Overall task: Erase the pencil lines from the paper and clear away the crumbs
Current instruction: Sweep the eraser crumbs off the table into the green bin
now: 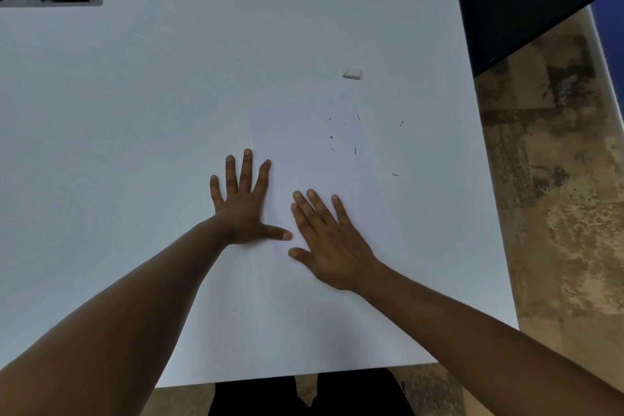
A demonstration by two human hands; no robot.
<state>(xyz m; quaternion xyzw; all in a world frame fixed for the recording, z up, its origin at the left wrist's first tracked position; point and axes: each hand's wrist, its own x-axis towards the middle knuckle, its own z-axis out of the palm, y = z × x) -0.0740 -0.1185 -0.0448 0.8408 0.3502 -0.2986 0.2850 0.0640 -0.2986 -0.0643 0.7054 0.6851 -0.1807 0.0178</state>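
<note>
Near the middle of the frame, a thin white paper (314,159) lies flat on the white table (135,111), its edges faint against the surface. Dark rolled crumbs (354,150) are scattered over its upper right part, and a few lie off the sheet on the table toward the right. No pencil lines can be made out from this view. A small white eraser (352,73) sits apart, above the sheet, right of centre.

Both hands lie flat with straight fingers and hold nothing. The left hand (241,209) spreads wide at the sheet's left edge, thumb pointing onto the paper. The right hand (329,240) rests on the lower part of the sheet, fingers closer together and angled up-left.

The sheet looks light and limp, likely to slide or buckle under a sideways sweep, so pinning it at the left edge seems wise. The crumbs look light and loose; a gentle brush with the hand's edge should move them, while hard pressing might smear them.
</note>
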